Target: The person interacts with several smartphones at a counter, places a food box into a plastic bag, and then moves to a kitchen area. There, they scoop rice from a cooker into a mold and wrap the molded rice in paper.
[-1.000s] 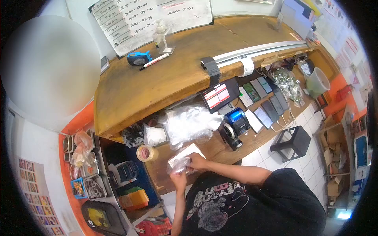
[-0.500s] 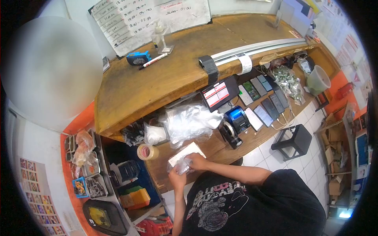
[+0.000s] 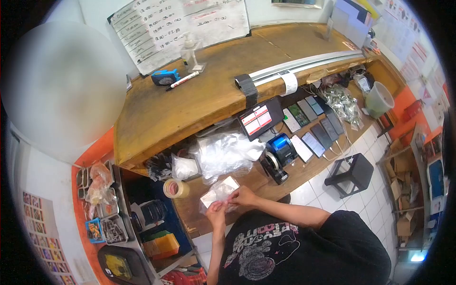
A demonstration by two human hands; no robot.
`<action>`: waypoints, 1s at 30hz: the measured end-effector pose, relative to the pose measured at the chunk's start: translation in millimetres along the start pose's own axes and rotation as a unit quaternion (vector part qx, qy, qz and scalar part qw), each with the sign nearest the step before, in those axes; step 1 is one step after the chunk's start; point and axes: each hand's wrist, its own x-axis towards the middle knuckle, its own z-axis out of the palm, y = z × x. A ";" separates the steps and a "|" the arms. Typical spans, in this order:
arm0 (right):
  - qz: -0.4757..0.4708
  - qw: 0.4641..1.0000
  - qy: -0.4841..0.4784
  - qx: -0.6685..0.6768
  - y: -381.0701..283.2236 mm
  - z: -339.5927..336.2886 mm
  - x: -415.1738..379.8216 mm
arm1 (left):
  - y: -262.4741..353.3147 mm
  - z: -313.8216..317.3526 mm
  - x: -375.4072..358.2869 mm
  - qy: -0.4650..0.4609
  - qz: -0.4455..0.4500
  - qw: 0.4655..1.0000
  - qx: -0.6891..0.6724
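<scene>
A clear plastic bag (image 3: pixel 221 191) lies spread over a white box (image 3: pixel 231 182) at the front of the wooden lower counter. My left hand (image 3: pixel 216 211) pinches the bag's near edge, fingers closed. Close beside it, my right hand (image 3: pixel 243 196) is also closed on the bag, its fingertips nearly meeting the left ones. Just left of the box stand rolls of tape (image 3: pixel 175 188). A pile of clear plastic bags (image 3: pixel 223 156) sits behind the box.
A black tape dispenser (image 3: pixel 274 168) and blue-black device (image 3: pixel 283 146) stand right of the box. Beyond are a tablet (image 3: pixel 259 118), several phones (image 3: pixel 317 137) with cables, and a packet pile (image 3: pixel 343 104). The raised shelf (image 3: pixel 190 109) overhangs the back. A black stool (image 3: pixel 354 171) stands right.
The plastic bag, bunched up between my hands before, is now spread out across the white box. My hands have shifted slightly, with the fingers pinching along its near edge.
</scene>
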 end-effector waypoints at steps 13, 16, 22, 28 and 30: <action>0.084 0.955 -0.021 0.283 16.4 11.6 7.0 | 2.9 -1.4 5.4 -0.022 0.026 0.999 0.034; 0.078 0.962 -0.012 0.261 16.1 13.7 6.6 | 15.1 2.9 -1.0 -0.035 0.023 0.998 0.039; -0.070 0.994 0.028 0.078 3.9 11.5 0.4 | 17.3 8.5 -4.7 -0.017 0.042 0.996 0.070; -0.211 0.963 0.074 -0.152 -6.8 16.7 -1.3 | 15.0 11.0 -1.0 -0.007 0.092 0.986 0.137; -0.188 0.964 0.075 -0.172 -10.9 17.7 -6.4 | 8.5 8.1 9.9 0.026 -0.007 1.000 0.002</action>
